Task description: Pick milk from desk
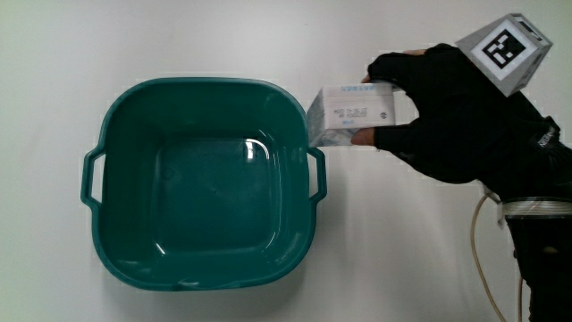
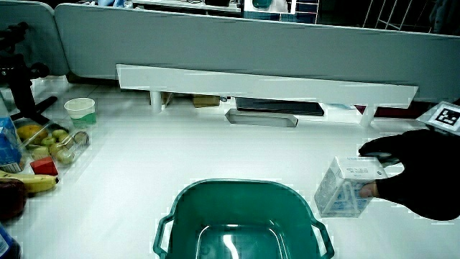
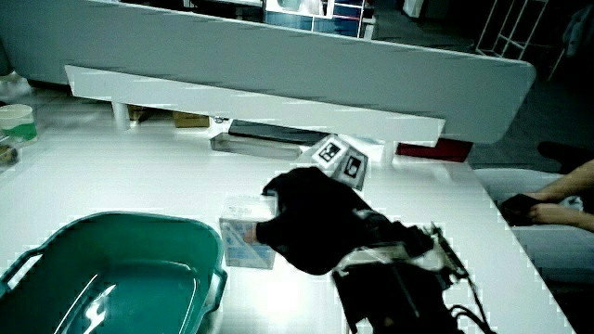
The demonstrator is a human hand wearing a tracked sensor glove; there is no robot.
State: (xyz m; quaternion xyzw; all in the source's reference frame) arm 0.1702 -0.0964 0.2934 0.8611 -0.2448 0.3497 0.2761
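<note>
A small white milk carton with blue print is gripped in the gloved hand, thumb and fingers wrapped around its end. The carton hangs just beside the rim of a teal plastic tub, close to one of the tub's handles. In both side views the carton appears lifted slightly above the white table, next to the tub. The patterned cube sits on the back of the hand. The tub holds nothing visible.
A low white shelf runs along the grey partition. At the table's edge in a side view lie fruit, a banana, a red block and a paper cup. A cable trails by the forearm.
</note>
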